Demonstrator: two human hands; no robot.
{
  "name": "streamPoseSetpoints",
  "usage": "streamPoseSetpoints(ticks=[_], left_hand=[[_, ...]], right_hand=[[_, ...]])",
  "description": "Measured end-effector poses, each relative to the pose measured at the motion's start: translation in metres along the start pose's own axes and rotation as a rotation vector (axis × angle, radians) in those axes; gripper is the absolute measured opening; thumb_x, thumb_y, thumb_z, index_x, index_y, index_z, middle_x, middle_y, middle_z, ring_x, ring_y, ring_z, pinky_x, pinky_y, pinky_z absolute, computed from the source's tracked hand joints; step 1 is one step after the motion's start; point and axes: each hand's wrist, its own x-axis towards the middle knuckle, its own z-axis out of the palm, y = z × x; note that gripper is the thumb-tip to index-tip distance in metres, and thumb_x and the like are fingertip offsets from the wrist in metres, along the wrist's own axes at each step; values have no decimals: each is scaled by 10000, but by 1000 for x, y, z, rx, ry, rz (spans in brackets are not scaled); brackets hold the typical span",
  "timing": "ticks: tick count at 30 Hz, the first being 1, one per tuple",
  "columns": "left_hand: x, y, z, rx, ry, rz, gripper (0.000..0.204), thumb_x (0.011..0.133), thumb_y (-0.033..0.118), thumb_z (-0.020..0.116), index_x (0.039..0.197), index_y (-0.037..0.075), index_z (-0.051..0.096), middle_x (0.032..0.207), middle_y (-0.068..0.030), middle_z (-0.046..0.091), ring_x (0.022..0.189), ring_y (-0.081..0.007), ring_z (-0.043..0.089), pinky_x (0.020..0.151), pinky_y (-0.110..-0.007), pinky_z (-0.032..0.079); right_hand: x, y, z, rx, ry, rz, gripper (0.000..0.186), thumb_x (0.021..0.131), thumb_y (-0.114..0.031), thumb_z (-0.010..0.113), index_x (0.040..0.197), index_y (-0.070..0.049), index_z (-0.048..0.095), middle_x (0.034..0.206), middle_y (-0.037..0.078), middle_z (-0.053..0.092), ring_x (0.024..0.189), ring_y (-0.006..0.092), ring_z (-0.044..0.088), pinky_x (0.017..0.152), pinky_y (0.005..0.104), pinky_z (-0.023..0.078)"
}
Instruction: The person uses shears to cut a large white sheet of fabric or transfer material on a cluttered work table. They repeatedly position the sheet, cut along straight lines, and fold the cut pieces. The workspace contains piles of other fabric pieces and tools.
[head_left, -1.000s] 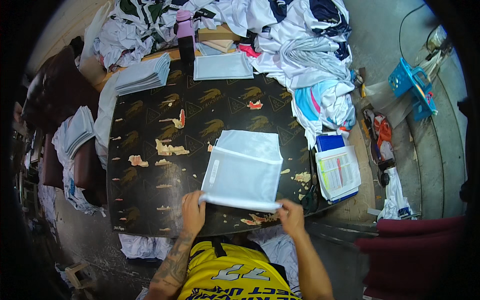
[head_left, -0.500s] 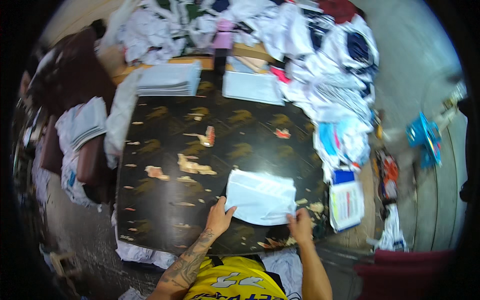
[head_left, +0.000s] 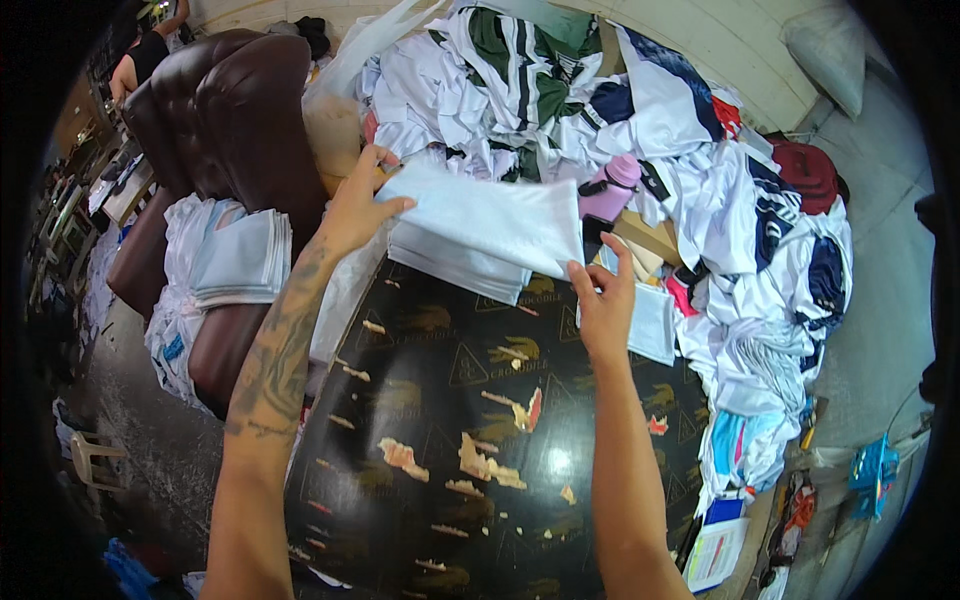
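My left hand (head_left: 365, 200) pinches the left end of a folded white fabric piece (head_left: 480, 215), and my right hand (head_left: 605, 300) pinches its lower right corner. The piece is stretched between them just above a stack of similar folded white pieces (head_left: 455, 272) at the far left corner of the dark, chipped tabletop (head_left: 510, 470). Another folded white piece (head_left: 648, 330) lies right of my right hand. A pink bottle (head_left: 615, 180) stands behind that hand.
A brown padded chair (head_left: 205, 100) at the left bears more folded pieces (head_left: 240, 260). Heaped white, navy and green garments (head_left: 740, 220) line the back and right. Papers (head_left: 715, 555) lie lower right, a blue basket (head_left: 872, 475) sits far right, and another person (head_left: 135, 70) is at upper left.
Both hands have lifted the white piece from the near edge and carried it forward and left to above the stack. The view has swung left, bringing the chair and another person into sight.
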Motion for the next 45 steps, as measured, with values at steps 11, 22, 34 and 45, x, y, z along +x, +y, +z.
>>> streamPoseSetpoints(ticks=[11,22,34,45], left_hand=[[-97,-115,171,333,559,-113,524,1027,251,697,1446,-8,517,1426,-252,587,1375,-454,515,1159,-548,385],[-299,50,371,707,-226,-185,882,1021,489,597,1714,69,248,1778,-228,204,1654,-425,145,1304,-674,68],[-293,54,382,817,-233,-258,892,977,460,633,1718,125,268,1790,-194,188,1656,-417,138,1311,-664,59],[-274,109,345,677,-301,-320,832,1015,506,619,1673,107,303,1687,-183,263,1569,-372,221,1279,-578,144]], right_hand=[[-24,151,48,-211,185,196,393,983,-306,795,1237,-31,679,998,99,656,739,221,617,731,378,528],[80,231,-270,-492,498,240,345,928,-359,814,986,-24,756,954,173,798,903,355,767,848,460,574],[213,219,-306,515,667,243,245,866,-107,881,1028,-77,699,1044,58,711,788,150,615,645,287,468],[-297,-25,-292,5,-657,-84,412,930,26,692,1324,-89,734,1065,154,771,929,338,748,837,394,601]])
